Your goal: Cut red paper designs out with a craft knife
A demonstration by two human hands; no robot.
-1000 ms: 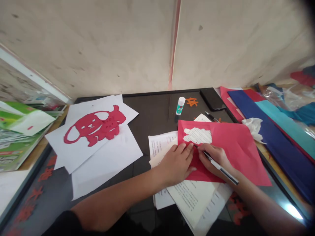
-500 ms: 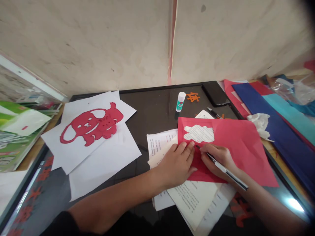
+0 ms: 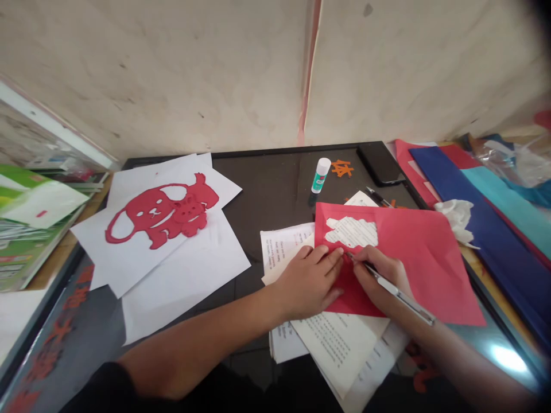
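A sheet of red paper [image 3: 430, 258] with a ragged-edged cut-out near its upper left lies on several printed sheets [image 3: 333, 350]. Print shows through the opening. My left hand [image 3: 310, 281] rests flat on the red paper's left part, fingers extended just below the opening. Held like a pen in my right hand [image 3: 383, 275] is a slim white-and-silver craft knife [image 3: 402, 298]. Its tip meets the red paper close to my left fingertips, under the opening's lower edge.
Beyond the paper stand a glue stick [image 3: 321, 175], orange paper characters [image 3: 342, 168], a black phone [image 3: 381, 165] and a pen [image 3: 379, 197]. Red animal cut-outs [image 3: 148, 215] lie on white sheets to the left. Crumpled tissue [image 3: 456, 221] and blue folded paper [image 3: 486, 229] lie right.
The view has shifted slightly. The right hand and knife have moved a little over the red paper, the tip still near the left fingertips. The left hand holds its place on the sheet.
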